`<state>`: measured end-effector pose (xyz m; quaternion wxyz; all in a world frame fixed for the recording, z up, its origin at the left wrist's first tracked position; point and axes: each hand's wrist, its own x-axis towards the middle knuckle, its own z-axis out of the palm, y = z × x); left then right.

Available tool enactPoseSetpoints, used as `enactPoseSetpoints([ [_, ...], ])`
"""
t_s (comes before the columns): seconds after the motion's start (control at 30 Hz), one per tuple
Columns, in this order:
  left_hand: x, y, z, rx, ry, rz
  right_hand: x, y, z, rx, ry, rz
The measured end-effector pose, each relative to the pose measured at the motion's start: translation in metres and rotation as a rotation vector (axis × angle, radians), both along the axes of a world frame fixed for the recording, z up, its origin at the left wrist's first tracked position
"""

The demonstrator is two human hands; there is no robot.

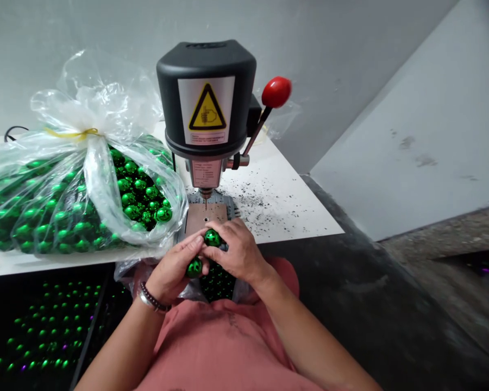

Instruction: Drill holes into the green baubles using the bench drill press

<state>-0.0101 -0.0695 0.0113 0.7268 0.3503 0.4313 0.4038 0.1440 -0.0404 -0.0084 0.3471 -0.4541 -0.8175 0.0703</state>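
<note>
Both hands meet just in front of a small drill press. Between the fingertips of my right hand is a shiny green ball, and the fingertips of my left hand come close to it. A second green ball is held low in my left hand, under the thumb and against the fingers. The thin drill bit points down over a brown base plate with a small hole, a little beyond my fingers.
A tied clear plastic bag full of green balls lies left of the press, torn open toward it. Dark shavings litter the white table. A red-knobbed lever sticks out at right. More green balls lie in my lap; others lie lower left.
</note>
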Motion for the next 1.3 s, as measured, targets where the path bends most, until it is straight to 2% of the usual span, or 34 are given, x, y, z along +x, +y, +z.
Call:
enactPoseSetpoints([
  [0.13,0.001,-0.012,-0.001,-0.069,-0.131,-0.053,0.006,-0.015,0.007,0.113,0.062,0.098],
  [0.3,0.005,-0.025,0.000,-0.112,-0.195,-0.090,0.011,-0.031,0.010,0.075,0.187,0.158],
  [0.6,0.005,-0.038,0.008,-0.050,-0.026,-0.059,0.016,-0.052,0.014,-0.110,0.281,0.224],
  [0.8,0.004,-0.043,0.004,-0.034,0.048,-0.034,0.008,-0.058,0.014,-0.180,0.334,0.159],
  [0.93,0.004,-0.048,-0.011,-0.037,0.076,-0.025,-0.002,-0.063,0.002,-0.259,0.413,0.076],
  [1.13,-0.001,-0.062,-0.049,-0.122,0.102,-0.092,-0.007,-0.071,-0.032,-0.465,0.273,0.005],
  [1.2,-0.003,-0.065,-0.061,-0.177,0.126,-0.109,-0.005,-0.071,-0.035,-0.474,0.237,0.011],
  [1.3,-0.002,-0.066,-0.072,-0.231,0.221,-0.088,-0.001,-0.058,-0.025,-0.434,0.237,-0.030],
])
